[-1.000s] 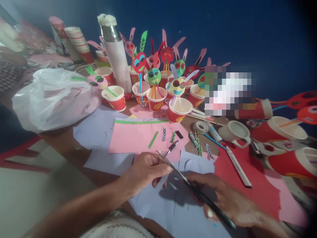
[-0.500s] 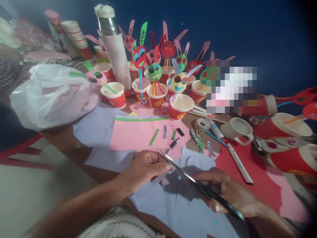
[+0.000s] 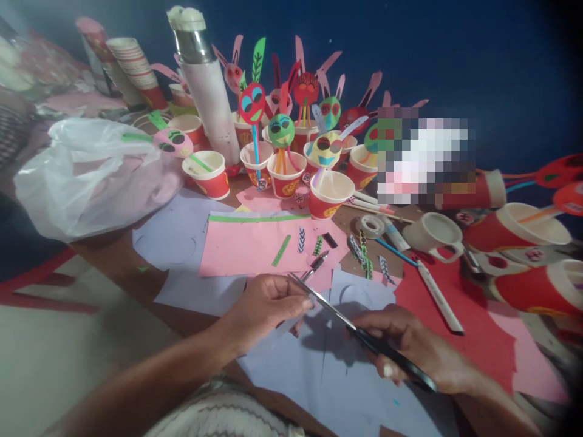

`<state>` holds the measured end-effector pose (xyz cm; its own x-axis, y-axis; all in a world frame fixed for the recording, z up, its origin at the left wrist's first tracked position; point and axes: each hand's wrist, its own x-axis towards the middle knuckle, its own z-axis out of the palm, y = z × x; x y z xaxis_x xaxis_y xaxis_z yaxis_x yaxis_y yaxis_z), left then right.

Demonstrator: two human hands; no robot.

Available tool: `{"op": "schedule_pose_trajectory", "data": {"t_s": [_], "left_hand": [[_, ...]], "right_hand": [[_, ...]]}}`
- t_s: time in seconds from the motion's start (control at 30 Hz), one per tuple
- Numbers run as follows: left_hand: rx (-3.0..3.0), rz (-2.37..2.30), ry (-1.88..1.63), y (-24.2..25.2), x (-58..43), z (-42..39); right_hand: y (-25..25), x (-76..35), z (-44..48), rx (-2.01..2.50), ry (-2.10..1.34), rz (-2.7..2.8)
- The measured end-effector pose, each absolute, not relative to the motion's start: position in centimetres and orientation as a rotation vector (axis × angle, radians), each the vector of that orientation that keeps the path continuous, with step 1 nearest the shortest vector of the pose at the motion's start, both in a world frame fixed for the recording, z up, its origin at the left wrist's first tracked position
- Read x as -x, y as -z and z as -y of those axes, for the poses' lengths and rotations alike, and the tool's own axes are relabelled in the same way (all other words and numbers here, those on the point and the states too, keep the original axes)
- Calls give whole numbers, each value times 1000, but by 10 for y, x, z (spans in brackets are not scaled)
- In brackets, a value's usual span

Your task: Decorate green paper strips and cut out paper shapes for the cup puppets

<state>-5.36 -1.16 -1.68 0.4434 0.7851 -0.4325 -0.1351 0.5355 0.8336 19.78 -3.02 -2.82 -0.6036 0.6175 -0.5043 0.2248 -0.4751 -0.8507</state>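
Observation:
My right hand (image 3: 410, 346) is closed round the black handles of a pair of scissors (image 3: 382, 352). The long silver blades point up and left, nearly closed, with their tips beside the fingers of my left hand (image 3: 277, 303). That hand is pinched on a small piece of pale paper (image 3: 288, 325), mostly hidden by my fingers and the blades. Below both hands lie sheets of pale blue paper (image 3: 310, 376). A pen (image 3: 316, 264) rests just beyond the scissor tips, on pink paper (image 3: 246, 249).
Red paper cups (image 3: 331, 191) with paper-faced figures stand along the back, around a tall flask (image 3: 209, 103). A plastic bag (image 3: 82, 176) sits at left. On the right are a white mug (image 3: 432, 233), tape roll (image 3: 370, 226), marker (image 3: 439, 297) and red paper (image 3: 483, 346).
The scissor handles have swung slightly up and left with my right hand, and the blades look closer together. My left hand keeps its pinch. The whole view has shifted slightly.

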Motion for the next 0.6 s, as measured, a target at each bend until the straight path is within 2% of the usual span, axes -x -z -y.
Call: {"op": "schedule_pose_trajectory", "data": {"t_s": [0.1, 0.2, 0.43, 0.6], "left_hand": [[-842, -966, -649, 16, 54, 12], [-896, -998, -640, 16, 57, 12], [-971, -1095, -783, 21, 72, 6], [-969, -1159, -816, 29, 85, 1]], "right_hand": [[25, -199, 30, 1251, -2122, 1504], [14, -201, 28, 1372, -1882, 1714], [0, -231, 37, 1839, -687, 2281], [24, -287, 77, 1803, -189, 2434]]}}
